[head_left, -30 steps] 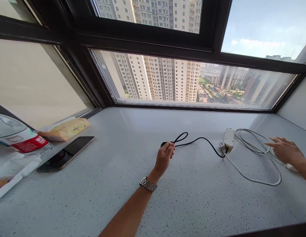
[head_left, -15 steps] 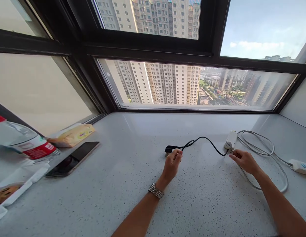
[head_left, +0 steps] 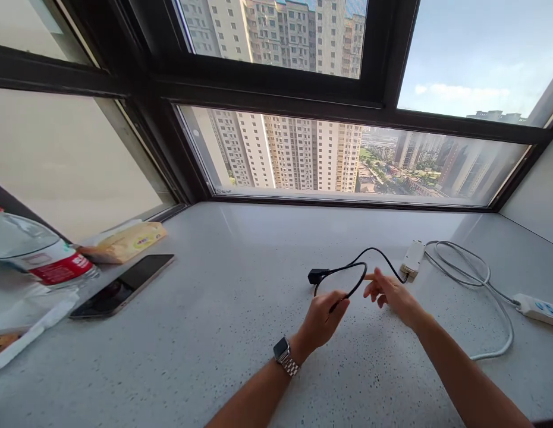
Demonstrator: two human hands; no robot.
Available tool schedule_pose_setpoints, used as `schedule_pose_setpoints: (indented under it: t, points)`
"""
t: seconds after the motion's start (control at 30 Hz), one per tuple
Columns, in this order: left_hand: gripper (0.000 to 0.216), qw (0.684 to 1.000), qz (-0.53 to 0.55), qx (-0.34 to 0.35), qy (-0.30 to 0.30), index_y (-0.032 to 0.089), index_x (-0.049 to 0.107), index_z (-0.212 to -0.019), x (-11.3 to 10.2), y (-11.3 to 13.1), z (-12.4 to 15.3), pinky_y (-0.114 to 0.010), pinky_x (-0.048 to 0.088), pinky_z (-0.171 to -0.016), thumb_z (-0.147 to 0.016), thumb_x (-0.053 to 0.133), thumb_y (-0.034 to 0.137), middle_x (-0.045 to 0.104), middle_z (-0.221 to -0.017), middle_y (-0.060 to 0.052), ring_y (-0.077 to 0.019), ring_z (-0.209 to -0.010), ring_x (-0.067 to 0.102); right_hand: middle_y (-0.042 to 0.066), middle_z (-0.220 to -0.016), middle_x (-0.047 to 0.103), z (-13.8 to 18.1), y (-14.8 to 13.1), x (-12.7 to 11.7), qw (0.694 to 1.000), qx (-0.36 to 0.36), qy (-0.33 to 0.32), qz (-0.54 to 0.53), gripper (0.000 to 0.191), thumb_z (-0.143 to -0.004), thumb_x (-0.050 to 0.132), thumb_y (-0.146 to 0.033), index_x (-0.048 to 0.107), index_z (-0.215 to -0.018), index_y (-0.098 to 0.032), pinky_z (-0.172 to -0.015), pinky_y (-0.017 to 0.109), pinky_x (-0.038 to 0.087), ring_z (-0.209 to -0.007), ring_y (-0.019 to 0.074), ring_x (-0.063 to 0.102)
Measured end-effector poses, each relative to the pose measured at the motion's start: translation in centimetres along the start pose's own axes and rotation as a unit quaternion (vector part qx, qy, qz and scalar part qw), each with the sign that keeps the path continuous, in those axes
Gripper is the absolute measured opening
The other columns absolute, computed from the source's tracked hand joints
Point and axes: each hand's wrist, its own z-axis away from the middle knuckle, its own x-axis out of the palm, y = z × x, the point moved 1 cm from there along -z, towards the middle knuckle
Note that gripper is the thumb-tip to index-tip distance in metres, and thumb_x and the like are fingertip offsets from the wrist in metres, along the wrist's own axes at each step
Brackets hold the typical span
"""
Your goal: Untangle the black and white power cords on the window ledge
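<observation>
My left hand [head_left: 324, 316] is closed around a black power cord [head_left: 364, 274], which makes a loop above the fingers. At the cord's left end a black plug [head_left: 318, 276] rests on the counter, just beyond that hand. The cord's other end runs to a small white block [head_left: 412, 259] on the right. My right hand [head_left: 392, 297] is beside the cord loop, index finger stretched left and the other fingers loosely bent apart. Nothing shows in its grasp. Whether the index finger touches the cord, I cannot tell.
A coiled white cable [head_left: 470, 270] leads to a white power strip [head_left: 539, 310] at the right. On the left lie a phone [head_left: 123, 285], a yellow tissue pack [head_left: 129, 241], a plastic bottle [head_left: 57, 261] and a white tray [head_left: 33, 339] with food. Windows border the speckled counter [head_left: 205, 356].
My right hand has let go at the white block and moved left toward the cord loop. My left hand has shifted right and nearer, pulling the cord into a bigger loop.
</observation>
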Motion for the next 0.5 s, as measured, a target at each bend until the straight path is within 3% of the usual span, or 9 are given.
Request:
schedule_pose_setpoints:
  t: [0.1,0.17,0.23,0.3,0.4,0.5]
  points:
    - [0.035,0.994,-0.013,0.017,-0.104,0.018,0.063,-0.068,0.8,-0.3,0.2,-0.026,0.031,-0.051,-0.089,0.047,0.041,0.049,-0.053,0.000,-0.0122,-0.049,0.040,-0.001,-0.059,0.052,-1.5,-0.5,3.7,0.973,0.012,-0.003,-0.232,0.043,-0.074,0.061,-0.057,0.063,-0.086,-0.016,-0.050,0.023,0.040,-0.052,0.0110,0.048]
    - [0.047,0.996,0.034,-0.022,-0.083,0.016,0.062,-0.064,0.8,-0.6,0.1,-0.026,0.035,-0.052,-0.088,0.044,0.052,0.052,-0.057,-0.003,-0.0137,-0.053,0.045,-0.007,-0.052,0.038,-1.5,-0.2,5.4,0.958,-0.024,0.010,-0.285,0.039,-0.075,0.060,-0.056,0.061,-0.084,-0.018,-0.040,0.020,0.030,-0.040,0.0071,0.034]
    - [0.056,0.990,0.129,-0.066,-0.004,0.015,0.064,-0.071,0.3,-0.8,-0.3,-0.027,0.042,-0.058,-0.083,0.043,0.065,0.059,-0.070,-0.007,-0.0170,-0.064,0.053,-0.010,-0.048,0.027,-0.9,0.7,6.6,0.968,-0.066,-0.014,-0.240,0.039,-0.078,0.056,-0.058,0.058,-0.080,-0.019,-0.036,0.020,0.018,-0.036,0.0057,0.020]
    - [0.062,0.960,0.250,-0.107,0.067,0.014,0.065,-0.084,-0.4,-0.4,-0.7,-0.029,0.047,-0.066,-0.078,0.043,0.072,0.063,-0.084,-0.010,-0.0205,-0.078,0.057,-0.010,-0.046,0.025,-0.2,1.5,7.5,0.983,-0.118,-0.044,-0.137,0.042,-0.082,0.049,-0.061,0.054,-0.072,-0.020,-0.037,0.021,0.016,-0.037,0.0061,0.017]
    - [0.060,0.879,0.423,-0.211,0.064,0.014,0.062,-0.096,-1.4,1.0,-1.8,-0.030,0.050,-0.067,-0.079,0.046,0.070,0.063,-0.092,-0.011,-0.0216,-0.083,0.060,-0.007,-0.048,0.031,0.7,2.1,8.2,0.975,-0.214,-0.059,0.030,0.044,-0.087,0.042,-0.056,0.047,-0.063,-0.020,-0.044,0.023,0.023,-0.043,0.0084,0.026]
    - [0.040,0.787,0.524,-0.319,0.063,0.012,0.058,-0.098,-2.7,3.2,-3.5,-0.022,0.048,-0.053,-0.092,0.043,0.049,0.058,-0.074,-0.004,-0.0115,-0.059,0.057,-0.005,-0.054,0.034,1.3,1.9,8.7,0.953,-0.253,-0.112,0.127,0.038,-0.090,0.041,-0.048,0.043,-0.064,-0.020,-0.049,0.024,0.025,-0.049,0.0091,0.029]
